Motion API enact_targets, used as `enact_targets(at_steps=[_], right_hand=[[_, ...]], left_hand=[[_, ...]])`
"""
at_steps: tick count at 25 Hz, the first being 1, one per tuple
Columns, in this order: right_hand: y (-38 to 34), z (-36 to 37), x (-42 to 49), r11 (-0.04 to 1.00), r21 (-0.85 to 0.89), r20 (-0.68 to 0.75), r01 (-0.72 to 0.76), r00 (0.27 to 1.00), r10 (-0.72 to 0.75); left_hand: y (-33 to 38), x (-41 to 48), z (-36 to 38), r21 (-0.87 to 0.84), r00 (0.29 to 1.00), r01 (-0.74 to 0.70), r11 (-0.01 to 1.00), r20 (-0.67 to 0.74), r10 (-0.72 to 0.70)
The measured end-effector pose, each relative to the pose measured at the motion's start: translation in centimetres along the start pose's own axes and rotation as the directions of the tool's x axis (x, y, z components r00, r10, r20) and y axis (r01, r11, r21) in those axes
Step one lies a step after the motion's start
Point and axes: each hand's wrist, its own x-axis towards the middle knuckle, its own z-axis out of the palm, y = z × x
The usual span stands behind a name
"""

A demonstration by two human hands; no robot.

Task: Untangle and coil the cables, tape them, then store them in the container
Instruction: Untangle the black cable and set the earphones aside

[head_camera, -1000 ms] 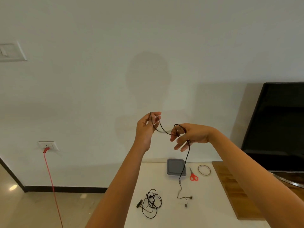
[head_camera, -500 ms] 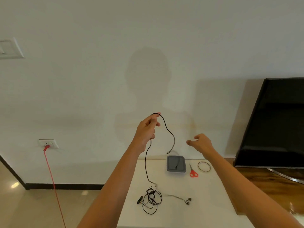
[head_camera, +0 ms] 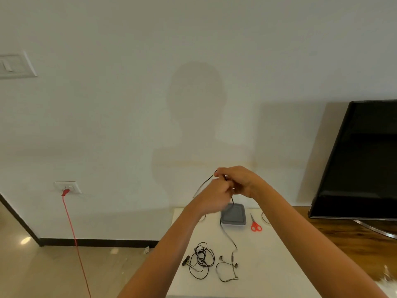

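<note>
My left hand (head_camera: 214, 195) and my right hand (head_camera: 237, 179) meet above the white table (head_camera: 268, 254), both pinching one thin black earphone cable (head_camera: 228, 235). A short loop of it sticks out to the left of my fingers. The rest hangs down past the grey container (head_camera: 234, 215) and ends in earbuds lying on the table. A second black cable (head_camera: 200, 260) lies tangled in a loose bundle on the table, left of the earbuds.
Red-handled scissors (head_camera: 255, 224) lie right of the container, with a ring of tape (head_camera: 264, 217) partly hidden behind my right forearm. A dark TV screen (head_camera: 363, 160) stands on a wooden surface at right. A red cord (head_camera: 74, 239) hangs from a wall socket at left.
My right hand, open and apart half a second ago, has come back to my left hand and closed on the cable. The hanging cable has swung right, over the container.
</note>
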Motion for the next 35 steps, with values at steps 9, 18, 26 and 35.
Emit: enact_targets(at_steps=[9,18,26,35], right_hand=[[-0.3,-0.4,-2.4,0.921,-0.196,0.151,0.337,0.938,-0.311],[3.1,-3.4,-2.6,0.835,-0.337,0.253,0.434,0.896,-0.364],[6.5,-3.9,-2.6,0.868,-0.285,0.079,0.406,0.913,-0.401],[1.2,-0.6,-3.6,0.762,-0.365,0.189,0.535,0.844,-0.502]], left_hand=[[-2.9,-1.4,-2.3,-0.389,0.931,-0.057,0.920,-0.353,-0.091],[-4.7,-3.1,-7.0,-0.878,0.852,-0.071,0.473,-0.300,-0.429],[-4.5,-4.3,-7.6,-0.890,0.761,-0.406,0.206,-0.454,-0.463],[-2.2,-1.9,-1.9,-0.214,0.982,-0.059,0.975,-0.185,0.019]])
